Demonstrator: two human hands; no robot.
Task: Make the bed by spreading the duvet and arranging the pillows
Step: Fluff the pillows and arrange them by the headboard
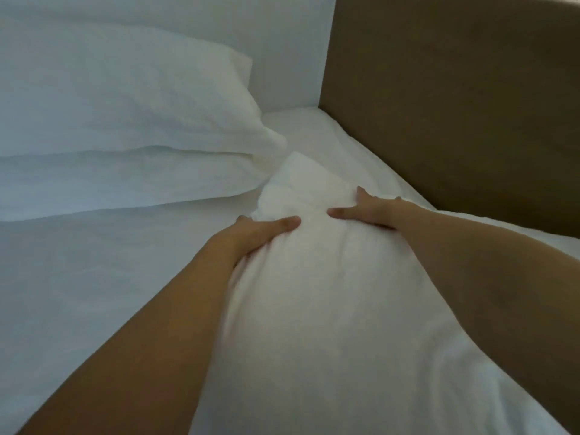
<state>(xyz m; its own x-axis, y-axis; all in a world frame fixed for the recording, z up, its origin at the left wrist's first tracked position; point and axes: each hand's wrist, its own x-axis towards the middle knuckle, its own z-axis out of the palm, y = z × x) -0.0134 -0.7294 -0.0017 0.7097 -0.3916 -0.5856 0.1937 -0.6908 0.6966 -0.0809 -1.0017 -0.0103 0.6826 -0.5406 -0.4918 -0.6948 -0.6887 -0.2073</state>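
A: Head view, pillow (329, 293) orientation?
B: Long axis runs lower right to frame centre. Left hand (260, 233) and right hand (367, 211) both grip its far end.
A: Count?
B: Three pillows; two stacked pillows (125, 136) upper left.

A plump white pillow (329, 293) lies lengthwise beside two stacked white pillows (125, 136).

Brown headboard (455, 98) at right — white wall (292, 42) adjoining it, behind bed.

Head view, close, seemingly facing headboard (455, 98).
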